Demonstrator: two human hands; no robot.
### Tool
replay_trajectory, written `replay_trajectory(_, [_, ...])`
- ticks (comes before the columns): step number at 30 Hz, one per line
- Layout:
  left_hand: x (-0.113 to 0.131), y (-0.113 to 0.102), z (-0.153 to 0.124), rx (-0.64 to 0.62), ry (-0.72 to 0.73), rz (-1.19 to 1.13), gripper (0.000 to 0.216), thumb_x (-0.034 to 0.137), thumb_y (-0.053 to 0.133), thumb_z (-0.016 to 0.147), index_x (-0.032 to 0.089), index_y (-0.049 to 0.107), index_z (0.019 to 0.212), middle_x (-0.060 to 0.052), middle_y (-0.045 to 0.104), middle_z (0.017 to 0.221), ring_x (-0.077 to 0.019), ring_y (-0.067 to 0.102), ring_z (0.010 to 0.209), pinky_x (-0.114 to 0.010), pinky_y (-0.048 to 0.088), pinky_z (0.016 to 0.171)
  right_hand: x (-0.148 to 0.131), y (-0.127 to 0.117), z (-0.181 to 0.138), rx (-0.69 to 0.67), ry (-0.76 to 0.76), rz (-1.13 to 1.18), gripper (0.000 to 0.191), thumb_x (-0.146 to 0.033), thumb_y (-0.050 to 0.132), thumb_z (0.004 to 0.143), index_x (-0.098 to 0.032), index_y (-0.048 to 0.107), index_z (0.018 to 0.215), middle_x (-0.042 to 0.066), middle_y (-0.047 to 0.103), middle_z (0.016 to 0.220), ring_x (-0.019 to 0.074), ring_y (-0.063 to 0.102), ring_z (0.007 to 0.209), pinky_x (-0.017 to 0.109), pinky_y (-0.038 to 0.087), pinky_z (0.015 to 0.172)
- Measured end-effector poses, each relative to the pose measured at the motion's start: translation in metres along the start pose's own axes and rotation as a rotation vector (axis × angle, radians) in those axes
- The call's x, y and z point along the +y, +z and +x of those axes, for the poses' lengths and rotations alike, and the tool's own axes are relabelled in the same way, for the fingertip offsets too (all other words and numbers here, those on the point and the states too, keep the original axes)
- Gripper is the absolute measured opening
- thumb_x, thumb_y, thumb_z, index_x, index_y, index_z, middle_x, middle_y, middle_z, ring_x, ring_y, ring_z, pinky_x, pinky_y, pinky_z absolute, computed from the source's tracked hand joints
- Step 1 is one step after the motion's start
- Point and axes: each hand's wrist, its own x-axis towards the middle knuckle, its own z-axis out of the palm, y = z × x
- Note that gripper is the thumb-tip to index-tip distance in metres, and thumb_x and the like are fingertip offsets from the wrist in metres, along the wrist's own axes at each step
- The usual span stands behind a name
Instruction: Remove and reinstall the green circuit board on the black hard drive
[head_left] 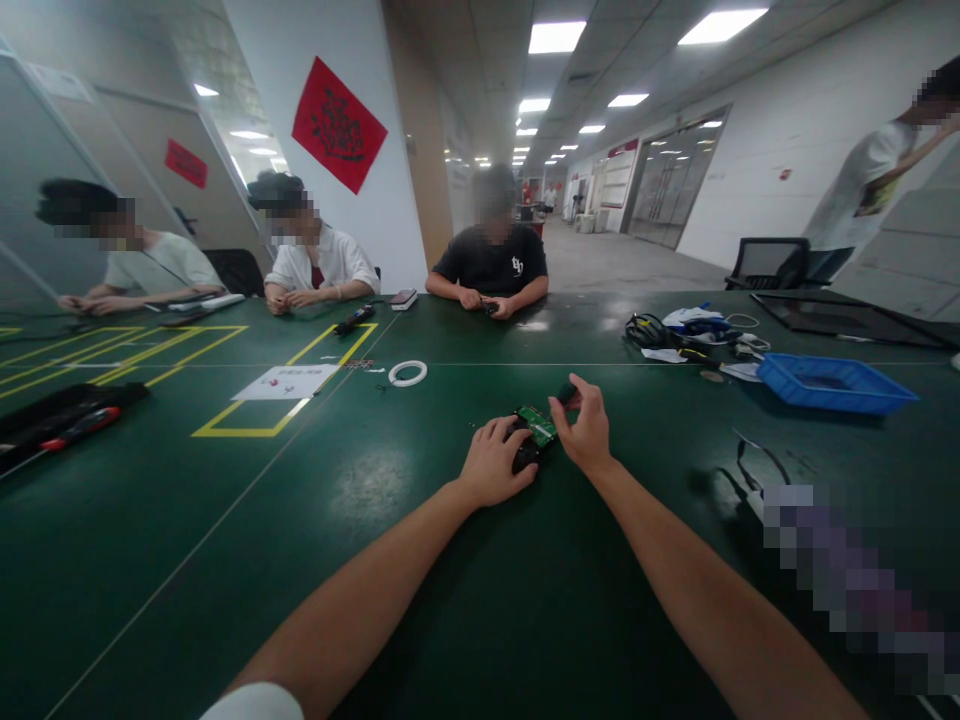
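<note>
Left hand (pixel 496 455) is lying over a small device with a black housing and an exposed green circuit board (pixel 537 425), fingers curving over the housing, thumb bending in at its near edge. Right hand (pixel 586 425), just beside it, is pinching a small dark rounded object (pixel 568 393) between thumb and fingers; what the piece is, cannot tell. Device is resting on the dark green desk (pixel 375 560), between the two hands.

Well to the right of the right hand, slightly nearer, a pixelated purplish strip is lying slantwise (pixel 840 570). Far left of the left hand, a red-and-black handled tool (pixel 82 428) is lying against a black fabric-like bundle (pixel 75 400). Beyond and left of the left hand, a white printed sheet (pixel 289 381) is overlapping a yellow tape outline (pixel 236 434); a white ring (pixel 407 382) is lying nearer the hand. Beyond and right of the right hand, a blue plastic tray (pixel 832 400) is sitting near a tangle of black cables (pixel 651 332).

Farther, straight past the hands, a person in a black T-shirt (pixel 491 262) is sitting across the desk, handling something small and dark.
</note>
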Motion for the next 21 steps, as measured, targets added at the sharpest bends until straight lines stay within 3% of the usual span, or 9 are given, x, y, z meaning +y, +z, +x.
replay_trajectory(4, [0.0006, -0.0006, 0.0002, -0.003, -0.002, 0.004, 0.061, 0.052, 0.066, 0.083, 0.029, 0.055, 0.138, -0.009, 0.042, 0.149, -0.0346, 0.037, 0.136, -0.054, 0.034, 0.110, -0.0009, 0.0026, -0.0008, -0.009, 0.008, 0.077, 0.053, -0.031, 0.051, 0.099, -0.020, 0.032, 0.147, 0.016, 0.057, 0.126, 0.0222, 0.067, 0.094, 0.043, 0.060, 0.087])
replay_trajectory(10, [0.0012, -0.0014, 0.0005, -0.011, -0.006, 0.008, 0.061, 0.051, 0.067, 0.082, 0.029, 0.055, 0.138, -0.009, 0.042, 0.149, -0.0350, 0.036, 0.136, -0.054, 0.034, 0.111, -0.0012, -0.0006, 0.0001, -0.015, 0.001, -0.030, 0.055, -0.039, 0.062, 0.093, -0.021, 0.043, 0.141, 0.011, 0.058, 0.109, 0.0211, 0.063, 0.081, 0.042, 0.060, 0.076])
replay_trajectory(17, [0.0011, -0.0003, 0.0004, 0.005, -0.008, -0.005, 0.060, 0.050, 0.067, 0.082, 0.029, 0.056, 0.137, -0.009, 0.042, 0.149, -0.0348, 0.036, 0.136, -0.054, 0.033, 0.111, -0.0014, 0.0038, -0.0012, -0.050, -0.012, 0.051, 0.061, -0.030, 0.050, 0.099, -0.018, 0.026, 0.154, 0.019, 0.051, 0.134, 0.0245, 0.065, 0.104, 0.045, 0.058, 0.091])
replay_trajectory(21, [0.0007, 0.0000, 0.0001, 0.007, -0.002, -0.007, 0.060, 0.050, 0.067, 0.082, 0.029, 0.056, 0.137, -0.009, 0.040, 0.150, -0.0349, 0.036, 0.136, -0.055, 0.033, 0.111, -0.0023, 0.0047, -0.0015, -0.043, -0.005, -0.001, 0.060, -0.033, 0.054, 0.097, -0.022, 0.032, 0.151, 0.016, 0.056, 0.127, 0.0237, 0.066, 0.096, 0.044, 0.060, 0.086])
